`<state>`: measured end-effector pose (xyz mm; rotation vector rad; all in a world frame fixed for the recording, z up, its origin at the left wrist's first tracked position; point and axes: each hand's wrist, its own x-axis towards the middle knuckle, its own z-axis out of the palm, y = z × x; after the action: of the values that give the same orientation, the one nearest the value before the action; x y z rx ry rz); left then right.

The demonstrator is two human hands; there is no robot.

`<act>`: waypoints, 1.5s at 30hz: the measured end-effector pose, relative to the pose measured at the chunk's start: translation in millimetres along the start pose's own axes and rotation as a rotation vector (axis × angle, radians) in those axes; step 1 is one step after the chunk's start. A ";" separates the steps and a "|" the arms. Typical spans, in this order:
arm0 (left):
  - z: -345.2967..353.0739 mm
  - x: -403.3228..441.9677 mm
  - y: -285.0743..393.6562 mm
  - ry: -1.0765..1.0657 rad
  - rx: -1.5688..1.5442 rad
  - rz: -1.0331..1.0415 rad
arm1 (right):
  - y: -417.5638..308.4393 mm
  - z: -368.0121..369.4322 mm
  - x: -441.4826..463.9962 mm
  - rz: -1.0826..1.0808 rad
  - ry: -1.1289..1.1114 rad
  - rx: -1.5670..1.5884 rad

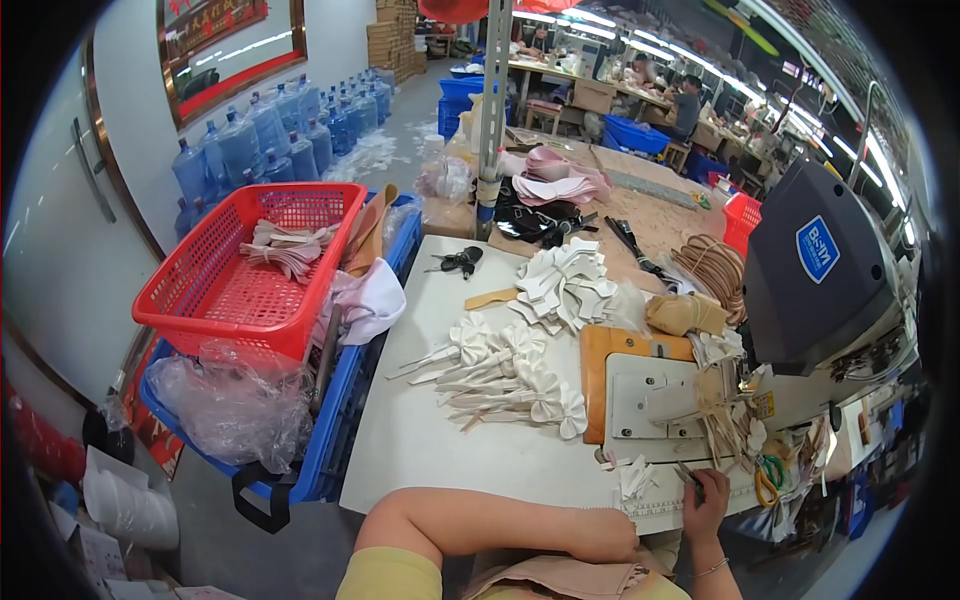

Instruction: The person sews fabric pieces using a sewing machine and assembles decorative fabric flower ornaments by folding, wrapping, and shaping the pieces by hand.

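Hands apart. Right hand clamped on small dark-handled metal tool, at white tabletop's front edge. Left hand at its 8 o'clock, grip can't tell. From right hand: white flower-shaped fabric pieces, 10 o'clock; green-and-orange-handled scissors, 2–3 o'clock.

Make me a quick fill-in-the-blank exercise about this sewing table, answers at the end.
The small tool is in the person's ____ hand.
The basket of pale strips is coloured ____.
In this picture, the keys lie to the ____ of the sewing machine.
Large bottles by the wall are coloured ____.
Missing words: right; red; left; blue.
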<state>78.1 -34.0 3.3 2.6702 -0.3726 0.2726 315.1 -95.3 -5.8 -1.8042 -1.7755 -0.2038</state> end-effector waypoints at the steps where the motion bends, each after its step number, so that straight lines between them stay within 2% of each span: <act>1: -1.0 -0.5 -0.2 -0.001 -0.008 0.003 | -0.2 0.1 -0.1 0.001 -0.001 0.002; 13: 1.8 -0.3 -2.6 0.061 -0.033 -0.014 | 3.2 0.5 -0.3 -0.003 0.003 0.019; 38: 1.5 0.2 -4.9 0.046 -0.052 -0.035 | 0.5 0.4 0.1 0.018 0.012 0.044; 42: 13.5 1.7 -8.1 0.128 -0.020 0.004 | 5.6 0.5 -1.9 -0.004 0.017 0.012; 43: -1.2 9.4 -5.8 -0.230 -0.190 -0.247 | 14.3 5.2 -5.6 -0.007 0.036 0.008; 45: 5.8 -2.1 -9.0 0.003 -0.083 0.003 | 12.4 3.5 -4.3 0.010 0.021 0.003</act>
<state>79.6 -28.3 -5.8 2.5879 -0.3787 0.2565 325.6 -96.3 -14.5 -1.8019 -1.7518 -0.2150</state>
